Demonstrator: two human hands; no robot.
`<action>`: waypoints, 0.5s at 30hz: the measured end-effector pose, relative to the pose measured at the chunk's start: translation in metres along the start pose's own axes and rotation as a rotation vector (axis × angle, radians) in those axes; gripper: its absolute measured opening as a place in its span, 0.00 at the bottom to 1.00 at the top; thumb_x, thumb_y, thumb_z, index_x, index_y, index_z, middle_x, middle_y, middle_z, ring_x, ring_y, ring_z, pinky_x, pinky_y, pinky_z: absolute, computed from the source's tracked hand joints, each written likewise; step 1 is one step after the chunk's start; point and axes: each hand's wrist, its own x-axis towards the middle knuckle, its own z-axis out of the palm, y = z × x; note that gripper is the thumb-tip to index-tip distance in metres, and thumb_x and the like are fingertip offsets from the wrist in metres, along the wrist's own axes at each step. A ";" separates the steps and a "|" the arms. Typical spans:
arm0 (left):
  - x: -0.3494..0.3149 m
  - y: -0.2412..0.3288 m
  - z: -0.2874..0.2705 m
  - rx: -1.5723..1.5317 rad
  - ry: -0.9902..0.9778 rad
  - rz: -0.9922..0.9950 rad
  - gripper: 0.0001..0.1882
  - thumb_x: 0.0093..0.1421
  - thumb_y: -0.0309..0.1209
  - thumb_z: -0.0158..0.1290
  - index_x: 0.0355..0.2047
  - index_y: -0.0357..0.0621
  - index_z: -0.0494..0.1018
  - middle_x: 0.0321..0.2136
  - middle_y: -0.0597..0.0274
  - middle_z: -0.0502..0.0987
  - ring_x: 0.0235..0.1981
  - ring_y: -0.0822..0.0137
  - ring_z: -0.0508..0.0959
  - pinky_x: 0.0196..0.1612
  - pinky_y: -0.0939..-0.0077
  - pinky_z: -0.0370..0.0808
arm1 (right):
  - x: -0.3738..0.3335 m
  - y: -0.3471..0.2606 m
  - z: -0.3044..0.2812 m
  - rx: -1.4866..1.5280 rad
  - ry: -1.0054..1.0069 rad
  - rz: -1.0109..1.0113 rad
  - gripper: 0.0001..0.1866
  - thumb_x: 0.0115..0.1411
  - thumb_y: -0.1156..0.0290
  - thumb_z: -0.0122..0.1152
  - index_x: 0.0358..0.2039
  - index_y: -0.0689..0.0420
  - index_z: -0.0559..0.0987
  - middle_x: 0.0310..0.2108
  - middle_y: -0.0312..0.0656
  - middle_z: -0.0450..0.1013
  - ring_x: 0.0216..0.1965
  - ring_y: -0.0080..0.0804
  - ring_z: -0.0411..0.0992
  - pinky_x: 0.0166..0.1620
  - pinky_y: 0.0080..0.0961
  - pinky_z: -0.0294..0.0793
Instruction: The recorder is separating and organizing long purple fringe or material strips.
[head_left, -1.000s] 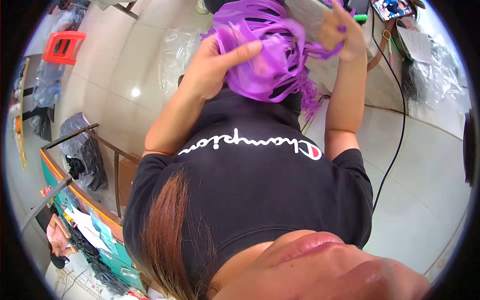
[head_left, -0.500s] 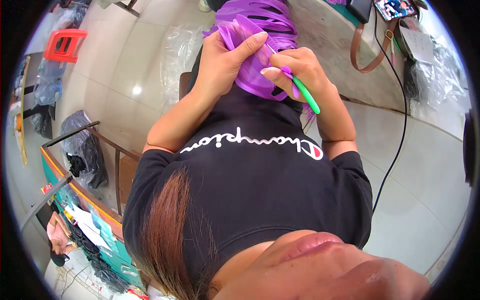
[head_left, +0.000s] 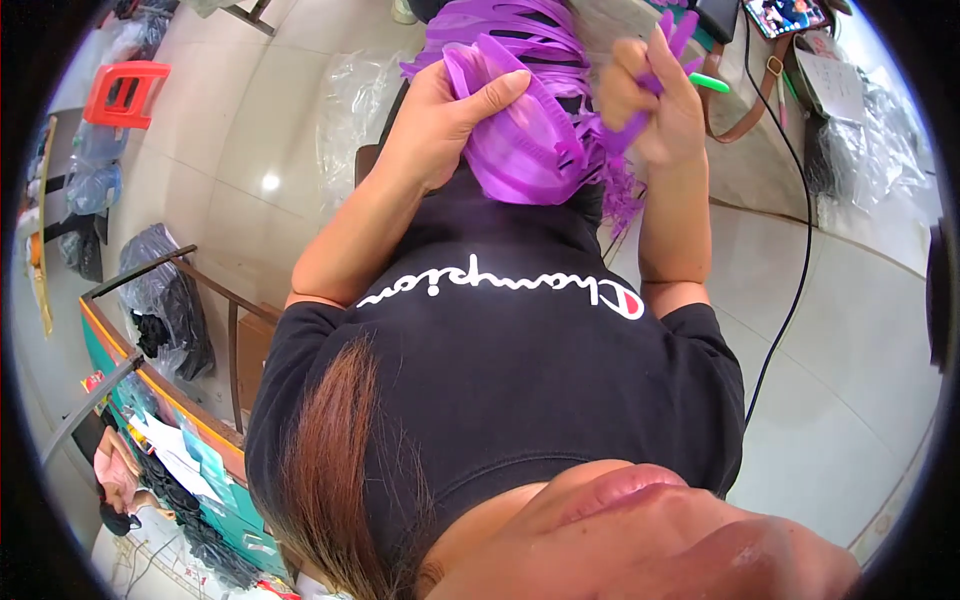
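My left hand [head_left: 447,120] pinches the rim of a translucent purple, ring-edged piece of soft plastic [head_left: 525,170], thumb on top. The piece hangs over my lap, on a heap of similar purple pieces [head_left: 490,35]. My right hand [head_left: 668,115] is raised to the right of it, smeared a little by motion, fingers curled. From that fist sticks out a slim green-handled tool [head_left: 710,83], its tip hidden. Purple strips [head_left: 683,35] show above the fingers and below them, and a purple tangle of scraps [head_left: 622,195] hangs beside my lap.
A grey work surface [head_left: 735,165] at upper right bears a brown strap [head_left: 727,133], a phone [head_left: 785,15] and clear plastic bags [head_left: 880,150]. A black cable [head_left: 808,230] runs down the right. Left are a red stool [head_left: 125,95] and a metal-framed table [head_left: 165,385], with a person [head_left: 115,465] beyond.
My right hand has moved up and right, away from the purple piece, carrying the green-handled tool and purple strips. My left hand keeps its hold almost in place.
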 end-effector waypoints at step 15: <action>-0.006 0.002 0.011 0.475 0.027 0.327 0.22 0.50 0.22 0.62 0.46 0.40 0.70 0.34 0.64 0.78 0.36 0.75 0.77 0.42 0.79 0.72 | 0.019 0.061 0.016 -1.449 0.548 -0.515 0.08 0.61 0.72 0.59 0.29 0.61 0.71 0.24 0.34 0.68 0.26 0.18 0.63 0.30 0.15 0.64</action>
